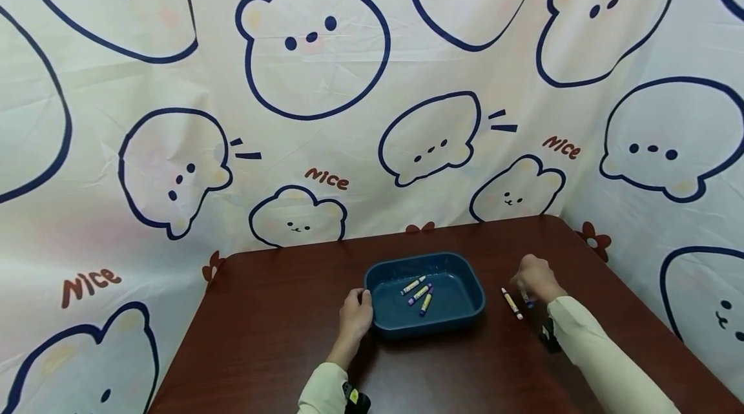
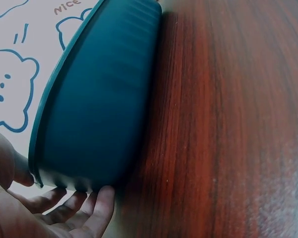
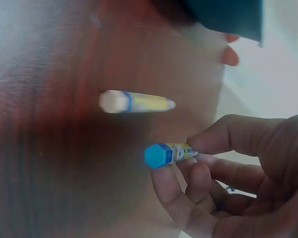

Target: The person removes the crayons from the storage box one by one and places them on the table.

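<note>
My left hand (image 1: 355,317) grips the left end of a dark teal plastic tray (image 1: 427,329). In the left wrist view its thumb is at the rim and the fingers (image 2: 103,208) lie against the outer wall. Inside the tray are three crayons (image 1: 420,294) with yellow and purple wrappers. To the right of the tray, my right hand (image 1: 537,278) pinches a blue crayon (image 3: 161,154) between thumb and fingers, its blue end pointing away from the palm. Beside that hand, a pale-ended crayon (image 3: 139,102) with a yellow wrapper lies on the table.
All this stands on a dark red-brown wood-grain table (image 1: 279,310). A pale cloth (image 1: 360,143) printed with bear outlines hangs behind the table and along its right side. Dark wrist cameras (image 1: 356,399) are strapped at both sleeves.
</note>
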Demonstrator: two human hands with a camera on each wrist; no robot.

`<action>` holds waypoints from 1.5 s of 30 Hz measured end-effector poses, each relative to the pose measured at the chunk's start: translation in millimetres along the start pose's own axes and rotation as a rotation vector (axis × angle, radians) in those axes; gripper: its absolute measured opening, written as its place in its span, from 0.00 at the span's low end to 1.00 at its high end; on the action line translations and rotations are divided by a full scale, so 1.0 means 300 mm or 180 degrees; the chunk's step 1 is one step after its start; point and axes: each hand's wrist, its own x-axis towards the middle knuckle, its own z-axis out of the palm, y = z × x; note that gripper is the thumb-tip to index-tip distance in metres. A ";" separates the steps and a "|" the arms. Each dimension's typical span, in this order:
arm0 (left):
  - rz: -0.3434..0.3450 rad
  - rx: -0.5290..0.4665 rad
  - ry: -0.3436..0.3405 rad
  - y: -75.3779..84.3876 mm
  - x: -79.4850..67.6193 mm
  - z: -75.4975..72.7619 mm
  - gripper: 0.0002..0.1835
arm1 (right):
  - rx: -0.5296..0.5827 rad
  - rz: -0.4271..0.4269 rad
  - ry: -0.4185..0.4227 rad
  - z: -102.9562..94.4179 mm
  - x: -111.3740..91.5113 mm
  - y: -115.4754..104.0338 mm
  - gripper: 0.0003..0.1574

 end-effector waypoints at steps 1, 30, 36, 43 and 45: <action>0.0001 0.0002 0.0012 0.000 0.001 0.000 0.23 | 0.0021 -0.0021 -0.0013 0.006 0.001 0.002 0.35; 0.0100 0.0121 0.0146 0.005 0.001 0.002 0.20 | -0.0057 0.0219 0.0181 0.028 -0.030 -0.002 0.32; 0.0103 0.0108 0.0209 -0.004 -0.001 0.005 0.20 | -0.0016 0.0149 0.0360 -0.002 -0.022 -0.080 0.22; 0.0108 0.0084 0.0186 -0.002 0.001 0.000 0.19 | 0.0119 -0.0101 0.0464 0.005 -0.012 -0.222 0.18; 0.0079 0.0070 0.0181 0.000 0.002 0.001 0.19 | 0.0213 -0.0115 0.0396 0.022 -0.014 -0.266 0.18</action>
